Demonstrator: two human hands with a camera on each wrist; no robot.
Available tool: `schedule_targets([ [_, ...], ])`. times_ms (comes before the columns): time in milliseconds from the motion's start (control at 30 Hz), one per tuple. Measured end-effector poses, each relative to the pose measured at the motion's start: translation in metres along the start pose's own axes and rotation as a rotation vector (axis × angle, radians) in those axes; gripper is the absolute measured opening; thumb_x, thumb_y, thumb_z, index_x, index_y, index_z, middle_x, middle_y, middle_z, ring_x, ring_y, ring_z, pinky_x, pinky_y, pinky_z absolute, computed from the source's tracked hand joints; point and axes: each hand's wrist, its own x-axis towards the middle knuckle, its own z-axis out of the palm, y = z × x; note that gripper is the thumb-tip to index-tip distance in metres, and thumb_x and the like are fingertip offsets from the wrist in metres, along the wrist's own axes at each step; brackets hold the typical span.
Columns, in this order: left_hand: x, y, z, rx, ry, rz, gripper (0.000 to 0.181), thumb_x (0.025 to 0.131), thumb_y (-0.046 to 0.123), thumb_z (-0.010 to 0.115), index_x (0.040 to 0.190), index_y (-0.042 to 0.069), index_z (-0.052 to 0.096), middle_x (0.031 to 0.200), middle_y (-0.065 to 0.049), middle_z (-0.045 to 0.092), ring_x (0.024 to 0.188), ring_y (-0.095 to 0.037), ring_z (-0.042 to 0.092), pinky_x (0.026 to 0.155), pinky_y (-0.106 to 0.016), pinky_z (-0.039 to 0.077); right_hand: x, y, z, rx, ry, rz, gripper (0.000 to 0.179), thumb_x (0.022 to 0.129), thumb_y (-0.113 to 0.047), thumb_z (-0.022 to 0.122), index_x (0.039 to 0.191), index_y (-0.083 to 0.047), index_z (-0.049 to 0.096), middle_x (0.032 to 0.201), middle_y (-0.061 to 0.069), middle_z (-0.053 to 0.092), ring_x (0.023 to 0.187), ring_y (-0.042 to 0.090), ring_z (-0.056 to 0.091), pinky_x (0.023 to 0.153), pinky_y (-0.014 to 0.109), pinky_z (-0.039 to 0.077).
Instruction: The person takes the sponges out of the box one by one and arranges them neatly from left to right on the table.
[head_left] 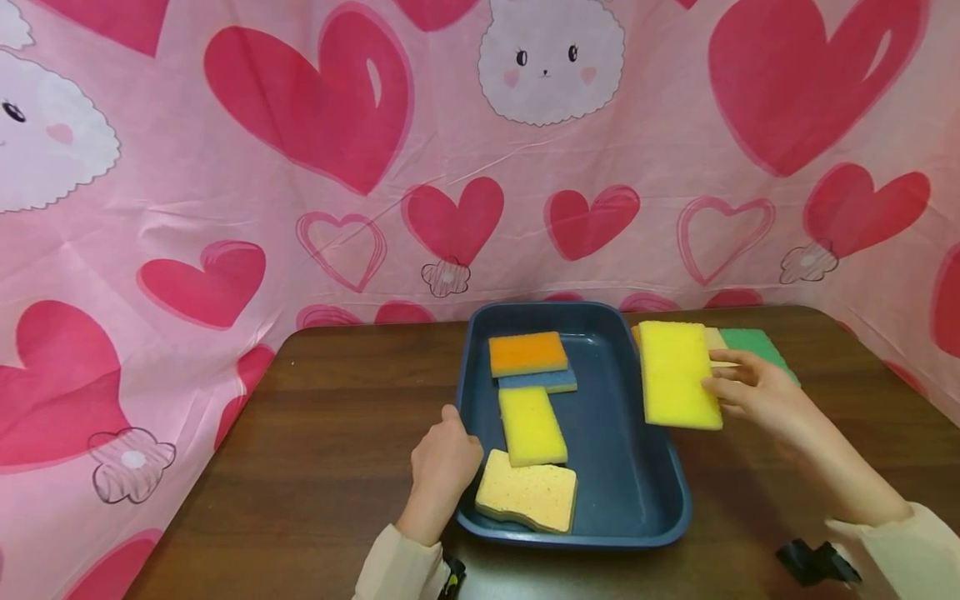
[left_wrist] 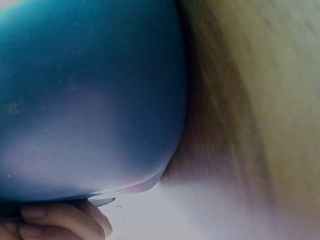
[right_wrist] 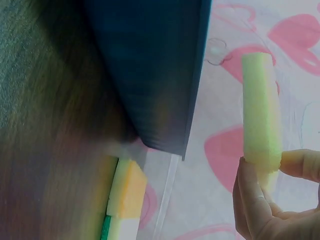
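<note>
Your right hand [head_left: 753, 387] has a bright yellow sponge [head_left: 678, 377] pinched by its near-right edge, thumb on one face and fingers on the other. From the head camera it covers part of the right rim of the blue tray [head_left: 615, 467]; your right wrist camera shows it raised, apart from the tray. Your left hand [head_left: 444, 454] grasps the tray's left rim, its fingers curled over the edge (your left wrist camera catches just those fingers and the blue wall).

Inside the tray, the sponges keep to the left side. Toward its far-left corner you have an orange sponge [head_left: 528, 353], partly covering a blue-topped sponge [head_left: 555, 382]. Midway along lies a second yellow sponge [head_left: 534, 427], slightly slanted — its near end meets a cream sponge [head_left: 527, 492] with a wavy edge, set at the tray's near-left corner.

The tray itself stands on the wooden table [head_left: 337, 417], reaching to its far edge. Right of it, toward the table's far-right corner, lie more sponges — a green sponge [head_left: 750, 340] and an orange-topped sponge [right_wrist: 132, 192] among them.
</note>
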Motion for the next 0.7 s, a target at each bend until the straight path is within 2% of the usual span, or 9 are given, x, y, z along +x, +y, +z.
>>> schedule_targets([
  [100,-0.001,0.001,-0.001,-0.003,-0.005,0.000,0.032,0.083,0.012,0.059,0.111,-0.002,0.050,0.065,-0.012,0.054,0.055,-0.022,0.049,0.053,-0.037,0.042,0.001,0.004,-0.006,-0.002,0.022,-0.006,0.063,0.098,-0.018,0.048,0.140,0.018,0.019,0.123,0.033,0.048,0.079,-0.013,0.053,0.069,0.015,0.050],
  [167,-0.001,0.002,-0.001,-0.005,-0.007,-0.003,0.033,0.083,0.012,0.059,0.111,-0.002,0.050,0.065,-0.012,0.053,0.055,-0.022,0.049,0.053,-0.037,0.042,0.002,0.008,-0.009,0.006,0.034,-0.012,0.064,0.098,-0.018,0.049,0.140,0.019,0.019,0.111,0.016,0.057,0.078,-0.013,0.054,0.068,0.015,0.051],
  [267,-0.001,0.002,-0.001,-0.007,-0.012,-0.006,0.034,0.083,0.012,0.059,0.112,-0.003,0.050,0.065,-0.012,0.053,0.055,-0.022,0.049,0.054,-0.037,0.043,0.004,0.013,-0.014,0.029,0.038,-0.008,0.064,0.097,-0.018,0.050,0.140,0.019,0.019,0.100,-0.011,0.054,0.078,-0.013,0.054,0.068,0.015,0.051],
  [333,-0.001,0.002,-0.001,-0.006,-0.012,-0.007,0.035,0.084,0.012,0.059,0.113,-0.003,0.050,0.065,-0.012,0.053,0.055,-0.022,0.049,0.054,-0.037,0.043,0.005,0.016,-0.018,0.051,0.037,0.003,0.065,0.098,-0.019,0.049,0.140,0.019,0.018,0.094,-0.020,0.050,0.078,-0.014,0.054,0.068,0.015,0.051],
  [467,-0.001,0.001,-0.001,-0.005,-0.005,-0.007,0.035,0.084,0.013,0.059,0.114,-0.003,0.050,0.064,-0.012,0.052,0.054,-0.022,0.049,0.053,-0.037,0.042,0.007,0.022,-0.024,0.071,0.038,0.021,0.066,0.098,-0.019,0.048,0.141,0.020,0.016,0.087,-0.027,0.047,0.078,-0.014,0.053,0.067,0.014,0.050],
  [700,-0.001,0.000,0.001,-0.004,0.001,-0.004,0.033,0.084,0.012,0.058,0.111,-0.003,0.050,0.063,-0.011,0.050,0.053,-0.022,0.048,0.051,-0.035,0.040,0.011,0.036,-0.027,0.052,0.035,0.041,0.066,0.098,-0.019,0.049,0.140,0.022,0.017,0.086,-0.024,0.050,0.077,-0.016,0.052,0.067,0.014,0.050],
])
